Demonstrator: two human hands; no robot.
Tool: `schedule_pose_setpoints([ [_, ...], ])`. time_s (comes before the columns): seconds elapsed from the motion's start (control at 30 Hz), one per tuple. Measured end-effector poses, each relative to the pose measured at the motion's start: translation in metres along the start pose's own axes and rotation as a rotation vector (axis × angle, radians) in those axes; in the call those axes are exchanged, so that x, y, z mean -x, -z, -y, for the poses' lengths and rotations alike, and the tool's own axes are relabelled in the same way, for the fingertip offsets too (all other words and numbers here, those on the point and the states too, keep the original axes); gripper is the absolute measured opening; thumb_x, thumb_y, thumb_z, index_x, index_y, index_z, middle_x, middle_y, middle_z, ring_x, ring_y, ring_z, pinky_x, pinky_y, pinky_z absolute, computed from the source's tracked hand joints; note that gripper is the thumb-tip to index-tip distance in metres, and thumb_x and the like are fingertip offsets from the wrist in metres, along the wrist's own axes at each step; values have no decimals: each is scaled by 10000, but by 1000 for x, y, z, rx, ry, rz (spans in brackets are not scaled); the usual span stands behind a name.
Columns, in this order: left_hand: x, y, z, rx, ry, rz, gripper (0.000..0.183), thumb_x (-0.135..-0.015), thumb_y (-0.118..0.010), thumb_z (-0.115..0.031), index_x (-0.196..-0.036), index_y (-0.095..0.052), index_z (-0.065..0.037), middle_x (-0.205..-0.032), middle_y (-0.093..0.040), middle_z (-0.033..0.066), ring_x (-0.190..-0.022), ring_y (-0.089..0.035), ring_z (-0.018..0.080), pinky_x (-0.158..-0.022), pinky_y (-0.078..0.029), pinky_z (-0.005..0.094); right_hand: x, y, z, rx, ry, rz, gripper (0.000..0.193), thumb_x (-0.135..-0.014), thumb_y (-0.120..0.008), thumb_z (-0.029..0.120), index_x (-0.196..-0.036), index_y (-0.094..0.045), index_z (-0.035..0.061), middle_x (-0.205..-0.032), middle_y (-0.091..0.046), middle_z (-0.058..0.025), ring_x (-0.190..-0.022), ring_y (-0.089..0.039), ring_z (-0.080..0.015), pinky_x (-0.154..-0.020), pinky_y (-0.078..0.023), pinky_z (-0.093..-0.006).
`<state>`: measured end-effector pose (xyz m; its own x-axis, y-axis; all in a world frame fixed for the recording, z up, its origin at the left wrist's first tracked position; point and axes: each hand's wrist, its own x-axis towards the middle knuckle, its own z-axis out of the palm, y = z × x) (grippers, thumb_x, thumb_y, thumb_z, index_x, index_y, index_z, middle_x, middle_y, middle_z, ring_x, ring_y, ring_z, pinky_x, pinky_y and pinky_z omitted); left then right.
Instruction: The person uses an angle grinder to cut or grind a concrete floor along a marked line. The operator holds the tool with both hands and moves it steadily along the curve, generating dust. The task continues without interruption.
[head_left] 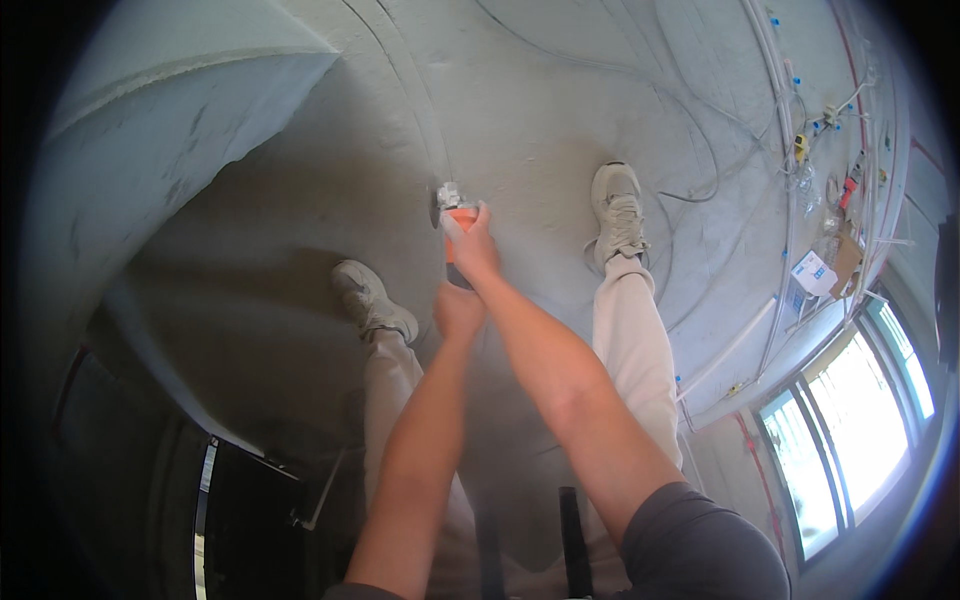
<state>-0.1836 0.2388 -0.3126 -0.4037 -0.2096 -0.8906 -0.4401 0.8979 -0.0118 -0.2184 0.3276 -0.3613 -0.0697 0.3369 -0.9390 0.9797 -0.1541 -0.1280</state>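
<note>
Between my feet, an orange angle grinder (460, 217) with a silver gear head is held out over the concrete floor. Its dark cutting disc (436, 206) stands on edge at the left of the head, in line with two grooves in the floor (412, 92). Whether the disc touches the concrete cannot be made out. My right hand (474, 246) is closed round the front of the orange body. Behind it, my left hand (460, 309) wraps the dark rear end of the grinder, its fingers partly hidden.
A grey cable (700, 165) curls over the floor to the right. Conduits (785, 150), a white box (813, 272) and a red-handled tool (849, 192) lie farther right. A concrete block (190, 130) juts in at upper left. My shoes (622, 212) flank the grinder; haze hangs low.
</note>
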Motion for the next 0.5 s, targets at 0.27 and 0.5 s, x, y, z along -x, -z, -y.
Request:
schedule_pose_setpoints([
  [0.27,-22,18,-36,180,-32,42,626,-769,-885,-465,-945,-718,112,-996,-766,325,-959,-762,489,-797,-580,537,-28,4,41,-7,49,0,1017,-946,-614,659,-1714,-144,187,-1451,-653,-233,-1322,-638,-437,-1101,-470,-542],
  [0.5,-16,22,-51,206,61,92,673,-737,-914,-455,-1035,-707,111,-1098,-754,335,-1069,-757,458,-857,-580,514,-46,4,38,33,27,44,1020,-951,-616,650,-1719,-130,188,-1524,-608,-213,-1372,-609,-425,-1137,-456,-524],
])
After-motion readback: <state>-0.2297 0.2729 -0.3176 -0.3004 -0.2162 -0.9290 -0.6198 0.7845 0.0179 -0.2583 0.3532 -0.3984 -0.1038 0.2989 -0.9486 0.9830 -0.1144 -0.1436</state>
